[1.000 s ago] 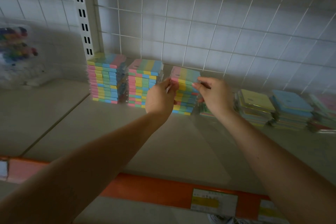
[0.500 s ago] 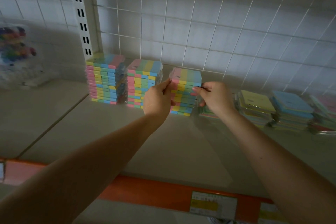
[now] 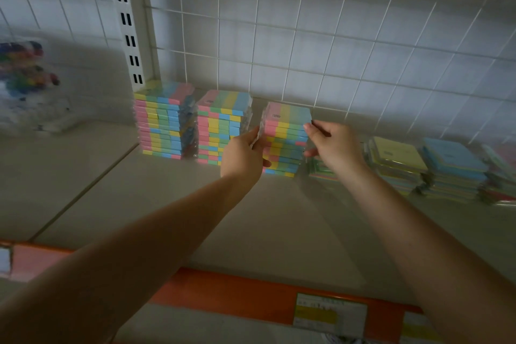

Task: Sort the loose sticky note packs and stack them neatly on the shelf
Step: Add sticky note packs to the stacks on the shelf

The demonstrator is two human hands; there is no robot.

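My left hand (image 3: pixel 245 153) and right hand (image 3: pixel 333 145) bracket the third striped stack (image 3: pixel 286 139), each with fingers curled against a side edge; the left pinches the crinkled wrapper at the upper left corner, the right thumb and forefinger nip the top right corner. I judge this as squaring up the pile, not lifting it.

That stack stands on the shelf (image 3: pixel 251 218) near the back grid, just right of two taller striped stacks (image 3: pixel 192 123), which already look tidy. So roughly three piles of the rainbow packs appear done. To the right, the square pastel packs (image 3: pixel 427 167) lie in lower, slumped heaps, some skewed, and I take those as the work left.

The packs are flat rectangular blocks, banded pink, yellow, green and blue, in glossy clear film. The shelf is smooth, matte beige, with an orange price rail (image 3: pixel 251 296) along its front edge.
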